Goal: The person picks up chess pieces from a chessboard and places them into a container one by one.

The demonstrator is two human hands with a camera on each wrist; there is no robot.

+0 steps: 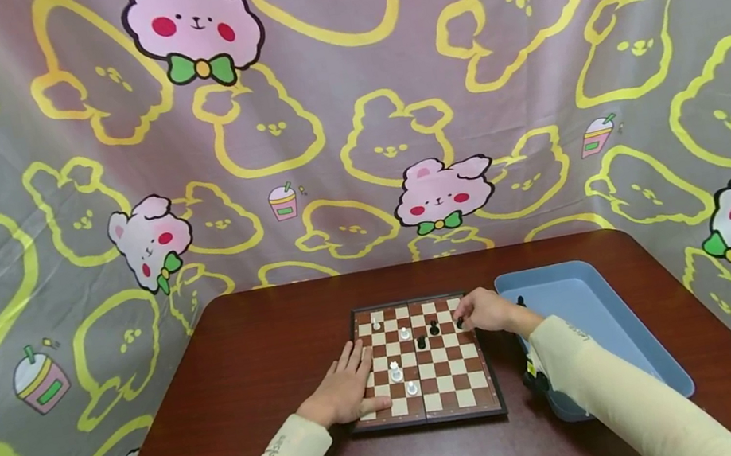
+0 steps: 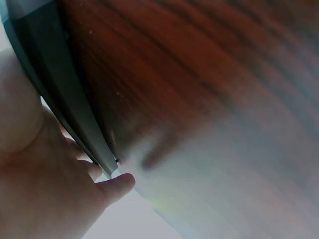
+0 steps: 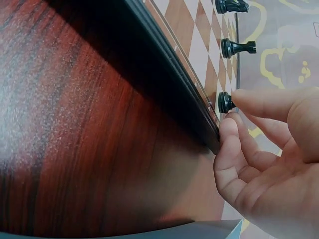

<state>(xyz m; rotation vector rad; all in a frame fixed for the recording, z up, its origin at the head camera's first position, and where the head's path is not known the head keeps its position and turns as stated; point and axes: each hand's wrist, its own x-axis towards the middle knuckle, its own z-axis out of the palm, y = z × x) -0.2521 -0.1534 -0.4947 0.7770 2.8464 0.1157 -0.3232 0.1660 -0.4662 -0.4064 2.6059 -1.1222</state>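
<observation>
A checkered chessboard (image 1: pixel 453 383) with a dark rim lies on the table. My right hand (image 1: pixel 486 310) is at its right edge, thumb and fingertips pinching a small black chess piece (image 3: pixel 226 102) whose top they hide. The piece's round base faces the squares. Beside it stand a black rook (image 3: pixel 239 48) and a black knight (image 3: pixel 232 6). My left hand (image 1: pixel 343 389) rests spread over the board's left edge, thumb near the front corner, holding no piece. Several white chess pieces, among them a large one (image 1: pixel 395 371) and a small one (image 1: pixel 412 388), stand on the left half.
To the right of the board, a shallow blue tray (image 1: pixel 591 272) sits on the brown table (image 1: pixel 261 342), partly behind my right sleeve (image 1: pixel 600 374). A small black thing (image 1: pixel 520 301) shows at its left rim. A patterned curtain (image 1: pixel 333 209) hangs behind the table and along both sides.
</observation>
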